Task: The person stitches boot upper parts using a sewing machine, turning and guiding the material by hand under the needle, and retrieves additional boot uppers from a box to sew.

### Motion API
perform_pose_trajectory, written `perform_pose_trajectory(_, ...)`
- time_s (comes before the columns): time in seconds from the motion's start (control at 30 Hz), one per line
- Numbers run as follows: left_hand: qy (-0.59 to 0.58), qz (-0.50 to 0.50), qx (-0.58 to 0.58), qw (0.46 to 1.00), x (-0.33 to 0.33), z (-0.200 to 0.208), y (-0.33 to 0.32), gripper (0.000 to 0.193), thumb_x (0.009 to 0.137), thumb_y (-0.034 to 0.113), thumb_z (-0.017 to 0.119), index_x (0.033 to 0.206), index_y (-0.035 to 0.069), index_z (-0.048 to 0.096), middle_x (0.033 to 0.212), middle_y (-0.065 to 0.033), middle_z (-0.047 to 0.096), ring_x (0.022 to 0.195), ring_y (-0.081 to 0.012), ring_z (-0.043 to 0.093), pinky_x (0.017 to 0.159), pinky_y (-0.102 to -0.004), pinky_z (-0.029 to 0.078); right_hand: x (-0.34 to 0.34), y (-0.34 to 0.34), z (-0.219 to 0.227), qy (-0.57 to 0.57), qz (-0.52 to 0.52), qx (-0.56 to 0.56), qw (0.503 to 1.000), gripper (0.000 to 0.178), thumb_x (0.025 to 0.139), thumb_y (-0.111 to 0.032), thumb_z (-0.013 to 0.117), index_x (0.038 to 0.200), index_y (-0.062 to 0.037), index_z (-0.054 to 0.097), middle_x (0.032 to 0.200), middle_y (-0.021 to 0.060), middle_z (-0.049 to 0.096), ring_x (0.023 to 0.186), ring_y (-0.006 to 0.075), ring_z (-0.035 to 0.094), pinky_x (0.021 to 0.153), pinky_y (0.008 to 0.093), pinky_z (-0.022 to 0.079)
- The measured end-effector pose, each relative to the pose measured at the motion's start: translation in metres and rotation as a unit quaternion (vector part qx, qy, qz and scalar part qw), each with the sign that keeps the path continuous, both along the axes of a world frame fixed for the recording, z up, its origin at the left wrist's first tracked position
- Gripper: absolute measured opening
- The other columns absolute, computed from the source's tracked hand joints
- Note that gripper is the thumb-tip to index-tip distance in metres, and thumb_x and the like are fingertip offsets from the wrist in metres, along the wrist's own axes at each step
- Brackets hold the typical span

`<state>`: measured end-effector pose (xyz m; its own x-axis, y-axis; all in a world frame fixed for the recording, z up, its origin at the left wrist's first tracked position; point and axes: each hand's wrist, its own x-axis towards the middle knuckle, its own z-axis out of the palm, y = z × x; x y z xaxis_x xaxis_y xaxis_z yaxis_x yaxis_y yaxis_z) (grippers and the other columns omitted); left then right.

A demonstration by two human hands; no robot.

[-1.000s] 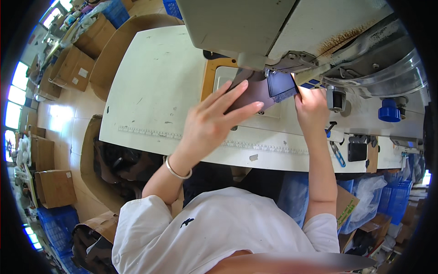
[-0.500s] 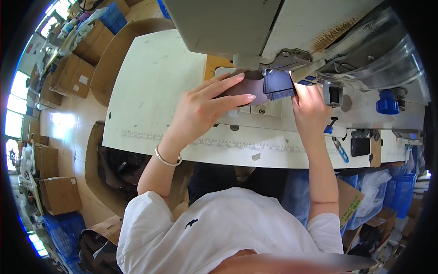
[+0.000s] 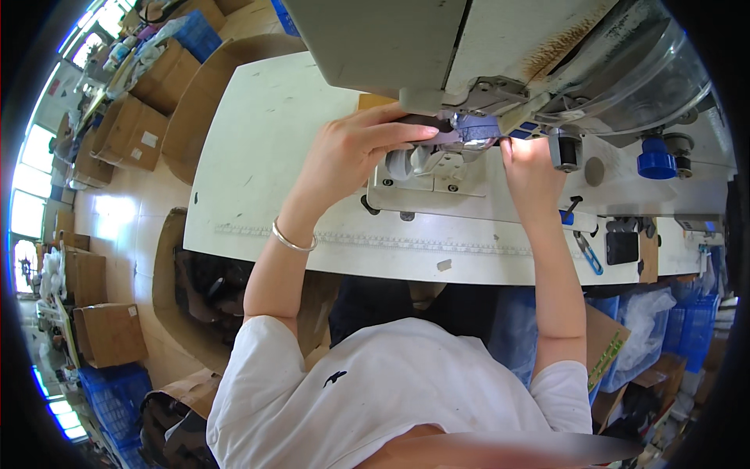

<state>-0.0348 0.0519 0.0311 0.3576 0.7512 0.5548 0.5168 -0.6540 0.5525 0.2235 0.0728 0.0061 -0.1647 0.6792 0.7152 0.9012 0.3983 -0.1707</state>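
Observation:
Under the head of a white sewing machine point(image 3: 391, 51) lies a bluish-purple piece of material point(image 3: 478, 129), partly hidden by the machine. My left hand point(image 3: 351, 152), with a bangle on its wrist, holds the piece's left part between fingers and thumb. At the right end, my right hand point(image 3: 535, 176) is closed on its edge; several fingertips are hidden behind the machine parts. Just nearer to me than the material is the pale metal plate point(image 3: 449, 184) with screws. The needle's tip cannot be made out.
A ruler strip point(image 3: 375, 243) runs along the front of the white table point(image 3: 258, 164). At the right lie a blue-handled tool point(image 3: 590, 254) and a dark flat object point(image 3: 623, 247). Cardboard boxes point(image 3: 129, 133) stand at the left, and a blue crate point(image 3: 687, 332) is at the right.
The material has moved away from me and shows less of its face, uncovering more of the metal plate. My left hand has gone with it. My right hand stays at the right end.

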Motion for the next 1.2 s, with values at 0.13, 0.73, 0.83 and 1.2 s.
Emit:
perform_pose_trajectory(0.13,0.019,0.011,-0.004,1.000,0.000,-0.001,0.004,0.034,0.081,-0.005,0.058,0.105,0.015,0.072,0.106,-0.0109,0.068,0.088,-0.0239,0.066,0.074,-0.0295,0.055,-0.002,0.001,0.004,-0.010,-0.007,-0.010,1.000,0.020,0.068,-0.009,0.070,0.085,-0.0024,0.062,0.078,0.0108,0.060,0.066,0.0323,0.060,0.059,0.0383,0.047)
perform_pose_trajectory(0.73,-0.034,0.059,0.025,0.997,0.011,-0.014,-0.010,0.027,0.082,-0.001,0.060,0.105,0.010,0.071,0.108,-0.0133,0.067,0.099,-0.0267,0.066,0.076,-0.0291,0.055,-0.057,-0.065,-0.009,0.604,0.310,-0.376,0.631,0.030,0.093,-0.014,0.055,0.119,0.0009,0.057,0.105,0.0033,0.061,0.095,0.0127,0.056,0.085,0.0274,0.044)
perform_pose_trajectory(0.83,0.035,0.199,0.118,0.972,0.018,-0.032,-0.050,0.038,0.076,-0.003,0.059,0.108,0.014,0.069,0.117,-0.0146,0.063,0.094,-0.0263,0.067,0.071,-0.0314,0.055,-0.085,-0.058,-0.002,0.688,0.346,-0.427,0.474,0.030,0.095,-0.022,0.057,0.116,-0.0014,0.058,0.102,0.0002,0.061,0.095,0.0087,0.055,0.085,0.0255,0.044)
perform_pose_trajectory(1.2,0.371,0.276,0.139,0.876,-0.023,-0.006,-0.138,0.056,0.079,0.036,0.066,0.130,0.020,0.054,0.142,-0.0096,0.042,0.132,-0.0341,0.037,0.105,-0.0572,0.028,-0.101,-0.068,-0.017,0.660,0.299,-0.452,0.519,0.023,0.093,-0.022,0.060,0.102,-0.0003,0.064,0.094,-0.0011,0.063,0.083,0.0048,0.055,0.074,0.0231,0.046)
